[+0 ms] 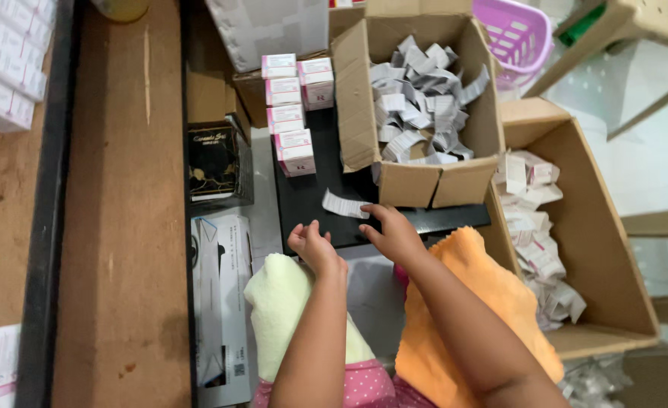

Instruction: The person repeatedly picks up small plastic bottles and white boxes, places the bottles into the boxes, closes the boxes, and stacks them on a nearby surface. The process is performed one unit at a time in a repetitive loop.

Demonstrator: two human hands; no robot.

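Right, quick notes:
R hand point(396, 236): fingers loosely spread, holds nothing, fingertips touching near end of paper slip point(344, 205).
L hand point(315, 247): half-curled, empty, just below slip.
Slip: flat on black tray point(303, 200), up-left of R hand, long axis left-right, slightly tilted.
Nearer: R hand.
Behind: open carton point(424, 181) w/ folded leaflets.

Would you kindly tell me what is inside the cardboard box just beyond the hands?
The open cardboard box holds a loose heap of folded grey-white paper leaflets. Its bottom, and anything beneath the heap, is covered and cannot be seen.
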